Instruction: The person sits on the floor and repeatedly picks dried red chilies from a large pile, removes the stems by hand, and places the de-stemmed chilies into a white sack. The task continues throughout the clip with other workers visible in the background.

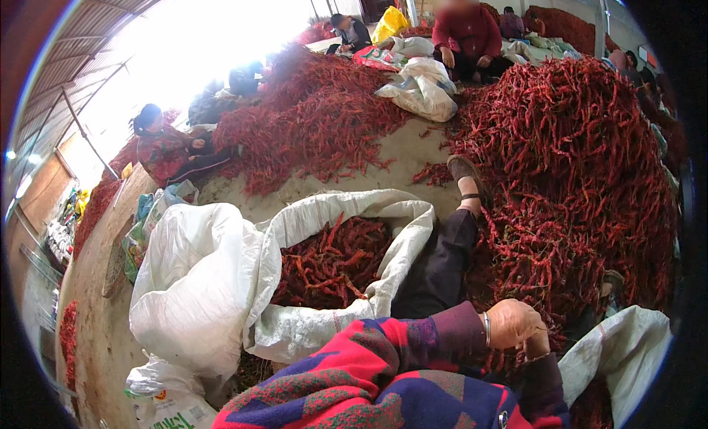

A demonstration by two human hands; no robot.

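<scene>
My left hand [512, 323], with a silver bangle at the wrist, is at the lower right, its fingers bent and turned downward. Against it, lower and partly covered, is my right hand [536, 343]. The fingertips of both are hidden, so what they hold cannot be told. Just beyond them rises a large pile of dried red chili peppers [553, 152]. An open white woven sack [412, 207] with a rolled-down rim stands left of my outstretched leg, with red chilies [326, 263] inside. Another white sack [622, 346] lies at the right, beside my hands.
A full white sack [188, 285] adjoins the open one. A tied bag [166, 396] stands at the lower left. More chilies [326, 108] are heaped across the floor. Co-workers sit at the left [166, 147] and far side [467, 36], near a crumpled white sack [426, 91].
</scene>
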